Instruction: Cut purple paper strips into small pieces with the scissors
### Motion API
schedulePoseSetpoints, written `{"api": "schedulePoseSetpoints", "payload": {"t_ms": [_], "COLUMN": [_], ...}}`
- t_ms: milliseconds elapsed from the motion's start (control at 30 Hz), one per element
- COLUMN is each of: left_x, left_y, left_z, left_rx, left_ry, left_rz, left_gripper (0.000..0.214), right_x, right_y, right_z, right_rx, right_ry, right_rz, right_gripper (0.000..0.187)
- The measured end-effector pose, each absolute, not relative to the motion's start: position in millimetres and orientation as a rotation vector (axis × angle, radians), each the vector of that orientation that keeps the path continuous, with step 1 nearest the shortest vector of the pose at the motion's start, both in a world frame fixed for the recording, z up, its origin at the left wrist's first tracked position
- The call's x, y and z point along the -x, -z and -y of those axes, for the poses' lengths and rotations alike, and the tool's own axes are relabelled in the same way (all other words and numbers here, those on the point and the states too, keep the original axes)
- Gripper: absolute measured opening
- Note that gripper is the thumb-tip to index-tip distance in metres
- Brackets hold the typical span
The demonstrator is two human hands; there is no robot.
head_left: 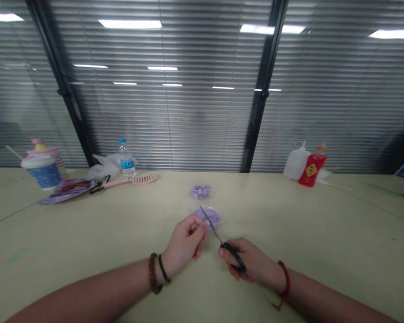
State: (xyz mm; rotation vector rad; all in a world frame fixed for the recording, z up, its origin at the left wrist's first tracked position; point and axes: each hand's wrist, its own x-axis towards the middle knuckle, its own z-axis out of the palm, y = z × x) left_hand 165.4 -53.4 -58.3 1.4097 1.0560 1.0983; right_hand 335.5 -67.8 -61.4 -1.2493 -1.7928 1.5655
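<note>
My right hand (pixel 244 260) grips a pair of scissors (pixel 233 255) by its black handles, the metal blades pointing up and to the left. The blades look nearly together. Beside the blades, my left hand (pixel 187 237) is closed, thumb and forefinger pinched; what they hold, if anything, is too small to make out. Just beyond my fingers sits a clear dish of small purple pieces (pixel 210 216), partly covered by the left hand and the blades. Behind it stands a second, smaller clear container with purple pieces (pixel 200 191).
Along the back left are a blue-and-white cup (pixel 43 172), a purple packet (pixel 67 190), a pink hairbrush (pixel 143 179), a plastic bag (pixel 104 167) and a water bottle (pixel 127 159). A white squeeze bottle (pixel 296 162) and a red bottle (pixel 312 169) stand at the back right.
</note>
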Motion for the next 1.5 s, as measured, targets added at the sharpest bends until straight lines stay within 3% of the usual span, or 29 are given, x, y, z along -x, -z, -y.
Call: {"api": "schedulePoseSetpoints", "payload": {"t_ms": [100,200,367,633,800,967,1267,1500], "left_x": [-156,-142,-142,-176,-187,-181,-157,-165], "left_y": [48,25,-17,-33,-3,12,-41,-55], "left_z": [45,29,-16,-138,-170,-173,-168,-118], "left_rx": [-1.541,-2.031,-2.91,-2.731,-2.614,-2.614,-2.569,-2.341], "left_ry": [-1.15,-1.223,-0.625,-0.22,0.022,-0.028,-0.318,-0.551], "left_rz": [-1.094,-1.142,-1.063,-1.396,-1.34,-1.243,-1.139,-1.01], "left_gripper": [0.027,0.024,0.015,0.019,0.041,0.024,0.012,0.029], "right_x": [-338,-342,-350,-358,-360,-363,-363,-364], "right_y": [62,63,61,62,58,55,62,66], "right_z": [66,63,58,54,55,57,51,47], "right_rx": [1.171,1.013,0.883,0.743,0.753,0.743,0.774,0.767], "right_ry": [-1.641,-1.642,-1.546,-1.478,-1.451,-1.421,-1.408,-1.348], "right_rz": [1.636,1.481,1.34,1.438,1.471,1.507,1.521,1.482], "right_gripper": [0.054,0.053,0.049,0.045,0.046,0.045,0.045,0.042]}}
